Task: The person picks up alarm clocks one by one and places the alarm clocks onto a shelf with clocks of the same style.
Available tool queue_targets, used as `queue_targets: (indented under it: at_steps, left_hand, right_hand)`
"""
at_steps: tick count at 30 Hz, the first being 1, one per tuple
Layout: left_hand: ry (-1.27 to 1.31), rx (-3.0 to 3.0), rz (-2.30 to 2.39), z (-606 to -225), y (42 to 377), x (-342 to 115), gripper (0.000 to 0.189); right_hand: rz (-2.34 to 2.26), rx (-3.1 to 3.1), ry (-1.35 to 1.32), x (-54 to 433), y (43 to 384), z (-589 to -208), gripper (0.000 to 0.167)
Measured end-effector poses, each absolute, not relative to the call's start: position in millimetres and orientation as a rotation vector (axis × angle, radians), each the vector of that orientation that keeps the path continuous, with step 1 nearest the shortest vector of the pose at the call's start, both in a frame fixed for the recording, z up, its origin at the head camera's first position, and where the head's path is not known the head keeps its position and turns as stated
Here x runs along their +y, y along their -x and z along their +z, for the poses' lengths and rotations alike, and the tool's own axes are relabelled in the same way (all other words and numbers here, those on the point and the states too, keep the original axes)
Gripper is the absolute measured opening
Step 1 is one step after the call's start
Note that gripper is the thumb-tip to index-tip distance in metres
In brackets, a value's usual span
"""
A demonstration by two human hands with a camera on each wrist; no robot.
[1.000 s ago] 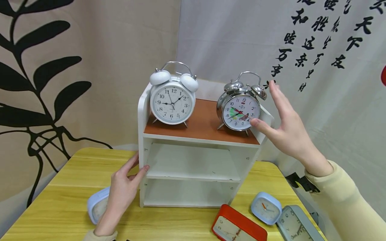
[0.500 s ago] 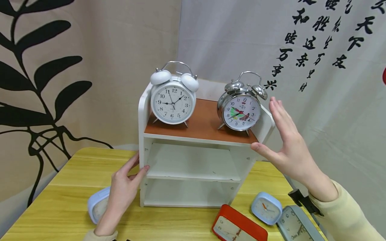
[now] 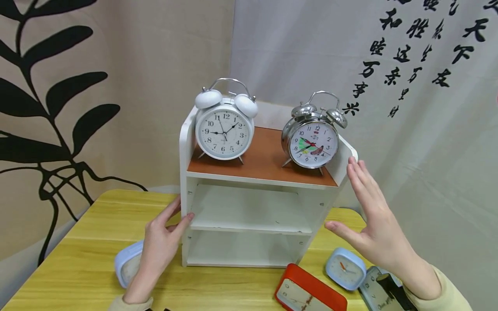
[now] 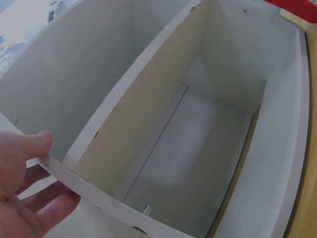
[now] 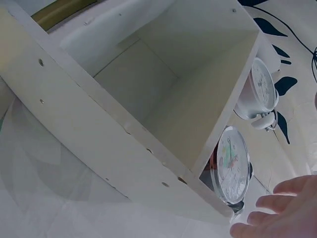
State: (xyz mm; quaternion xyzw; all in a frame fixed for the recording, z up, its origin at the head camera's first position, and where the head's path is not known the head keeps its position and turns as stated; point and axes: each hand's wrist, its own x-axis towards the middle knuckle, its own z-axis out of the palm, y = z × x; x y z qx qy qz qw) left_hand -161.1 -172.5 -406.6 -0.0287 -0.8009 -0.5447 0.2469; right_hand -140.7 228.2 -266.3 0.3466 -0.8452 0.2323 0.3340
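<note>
A small white shelf unit (image 3: 249, 226) with a brown top board stands on the wooden table. My left hand (image 3: 161, 244) holds its left side panel, thumb on the front edge and fingers along the outer face, as the left wrist view also shows. On the top stand a white twin-bell alarm clock (image 3: 224, 131) at left and a silver twin-bell alarm clock (image 3: 312, 142) at right. My right hand (image 3: 383, 229) is in the air to the right of the shelf, fingers straight, thumb spread, holding nothing. In the right wrist view its fingers (image 5: 277, 203) appear near the silver clock.
In front of the shelf's right side lie a red clock (image 3: 311, 289), a light blue clock (image 3: 345, 268) and a grey-green clock (image 3: 375, 287), partly covered by my right wrist strap. Another blue clock (image 3: 128, 263) sits behind my left wrist. A printed curtain (image 3: 175, 52) hangs behind.
My right hand has moved down from beside the silver alarm clock to a lower spot right of the shelf. The left hand and the clocks keep their places.
</note>
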Motion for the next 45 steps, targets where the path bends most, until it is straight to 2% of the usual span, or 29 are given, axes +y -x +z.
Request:
queue_targets:
  at_steps: [19, 24, 45]
  left_hand:
    - [0.068, -2.178, -1.5, -406.3, 160.8, -172.0, 0.054]
    - [0.068, -2.186, -1.5, -407.9, 160.8, -172.5, 0.055]
    - [0.072, -2.167, -1.503, -406.1, 162.0, -170.7, 0.054]
  right_hand:
    - [0.514, -2.322, -0.912, 240.8, 117.3, -311.0, 0.101]
    - [0.446, -2.418, -0.85, 245.8, 111.5, -323.4, 0.107]
    - [0.362, -2.501, -0.939, 260.4, 108.4, -402.8, 0.109]
